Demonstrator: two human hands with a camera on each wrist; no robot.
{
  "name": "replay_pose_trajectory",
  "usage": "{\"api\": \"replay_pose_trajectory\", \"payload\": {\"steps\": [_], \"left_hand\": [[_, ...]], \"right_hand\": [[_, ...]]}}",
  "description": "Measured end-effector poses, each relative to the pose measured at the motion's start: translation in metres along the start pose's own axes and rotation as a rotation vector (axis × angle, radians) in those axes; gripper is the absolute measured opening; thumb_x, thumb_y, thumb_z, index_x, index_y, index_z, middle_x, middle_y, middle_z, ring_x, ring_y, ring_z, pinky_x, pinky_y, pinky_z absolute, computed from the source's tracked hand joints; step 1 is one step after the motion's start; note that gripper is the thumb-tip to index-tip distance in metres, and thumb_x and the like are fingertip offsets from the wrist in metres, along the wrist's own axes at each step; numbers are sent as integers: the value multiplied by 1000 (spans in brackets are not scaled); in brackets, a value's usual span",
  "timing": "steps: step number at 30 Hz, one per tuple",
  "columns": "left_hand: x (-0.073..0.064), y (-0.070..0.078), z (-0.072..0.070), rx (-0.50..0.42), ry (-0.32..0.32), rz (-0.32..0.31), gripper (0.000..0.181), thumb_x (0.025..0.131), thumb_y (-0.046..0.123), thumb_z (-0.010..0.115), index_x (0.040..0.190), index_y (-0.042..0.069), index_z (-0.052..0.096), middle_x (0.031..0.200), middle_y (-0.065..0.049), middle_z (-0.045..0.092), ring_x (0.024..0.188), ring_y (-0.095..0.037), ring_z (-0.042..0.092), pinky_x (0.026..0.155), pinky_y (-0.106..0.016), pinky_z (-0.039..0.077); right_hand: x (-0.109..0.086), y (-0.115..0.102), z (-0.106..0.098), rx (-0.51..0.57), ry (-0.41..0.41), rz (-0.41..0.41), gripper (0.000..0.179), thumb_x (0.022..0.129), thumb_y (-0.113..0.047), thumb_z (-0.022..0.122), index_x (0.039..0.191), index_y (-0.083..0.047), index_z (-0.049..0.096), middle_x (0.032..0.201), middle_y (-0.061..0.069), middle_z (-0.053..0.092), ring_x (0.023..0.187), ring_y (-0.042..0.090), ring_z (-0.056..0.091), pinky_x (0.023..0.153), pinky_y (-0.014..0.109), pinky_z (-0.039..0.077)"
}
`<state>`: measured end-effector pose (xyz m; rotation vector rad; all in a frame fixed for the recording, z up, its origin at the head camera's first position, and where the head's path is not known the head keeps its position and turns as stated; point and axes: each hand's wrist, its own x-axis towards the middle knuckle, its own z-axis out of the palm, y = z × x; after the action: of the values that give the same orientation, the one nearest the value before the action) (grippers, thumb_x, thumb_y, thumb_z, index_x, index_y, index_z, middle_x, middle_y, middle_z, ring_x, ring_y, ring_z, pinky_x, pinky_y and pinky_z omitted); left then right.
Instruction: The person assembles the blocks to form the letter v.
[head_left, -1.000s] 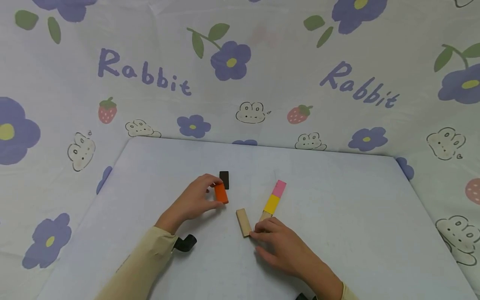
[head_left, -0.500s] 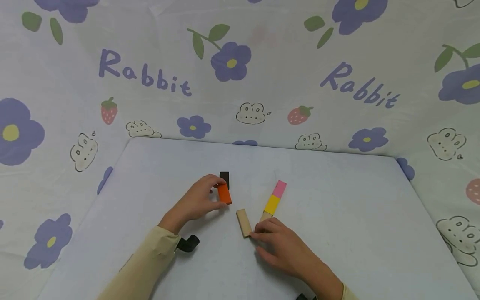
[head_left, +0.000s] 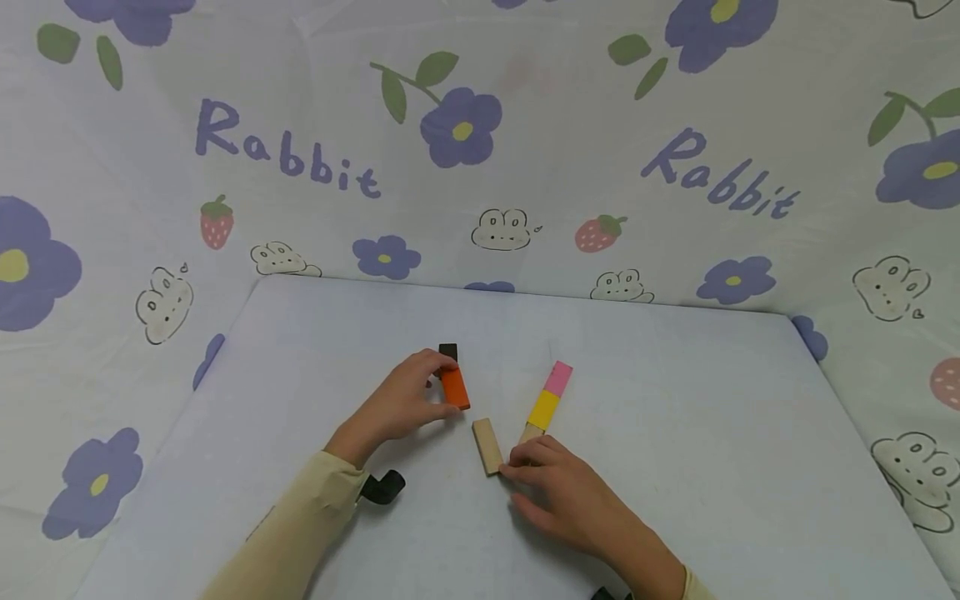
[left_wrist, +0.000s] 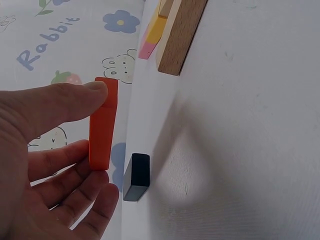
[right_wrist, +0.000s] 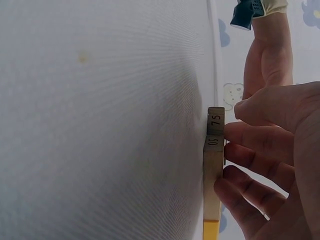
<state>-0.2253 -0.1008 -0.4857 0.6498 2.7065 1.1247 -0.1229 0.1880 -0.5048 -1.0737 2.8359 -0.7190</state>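
Observation:
In the head view my left hand (head_left: pixel 411 400) pinches an orange block (head_left: pixel 455 387) between thumb and fingers. The left wrist view shows this orange block (left_wrist: pixel 104 125) raised off the table, apart from the black block (left_wrist: pixel 137 176) standing below it. My right hand (head_left: pixel 566 496) has its fingers at the near ends of two plain wooden blocks, its thumb held away. One wooden block (head_left: pixel 487 447) slants alone on the left; the other wooden block (head_left: pixel 531 432), partly hidden by the fingers, lines up with a yellow block (head_left: pixel 543 409) and a pink block (head_left: pixel 558 378).
The blocks lie mid-table on a white tabletop (head_left: pixel 712 433). A patterned cloth (head_left: pixel 555 167) rises behind its far edge. Black wrist devices, such as the left one (head_left: pixel 384 487), stick out beside the sleeves. Printed numbers mark the wooden block ends (right_wrist: pixel 215 120).
My left hand has shifted a little to the right with the orange block, which now covers more of the black block in the head view. The right hand stays where it was.

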Motion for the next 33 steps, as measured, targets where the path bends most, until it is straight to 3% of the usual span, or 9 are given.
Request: {"api": "replay_pose_trajectory", "payload": {"steps": [16,33], "left_hand": [[3,1,9,-5,-4,-6,61,90,18,92,142,4,64,137,-8,62,118,-25,60,103,-40,53],[9,6,18,-7,-19,4,61,89,19,93,140,5,65,134,-8,62,124,-26,60,110,-43,48]], "right_hand": [[0,0,0,5,13,-14,34,95,-16,85,129,-12,81,124,-8,66,119,12,56,100,36,56],[2,-1,-2,10,-15,9,33,96,-17,84,128,-12,81,123,-7,66,118,12,56,100,36,56]]}}
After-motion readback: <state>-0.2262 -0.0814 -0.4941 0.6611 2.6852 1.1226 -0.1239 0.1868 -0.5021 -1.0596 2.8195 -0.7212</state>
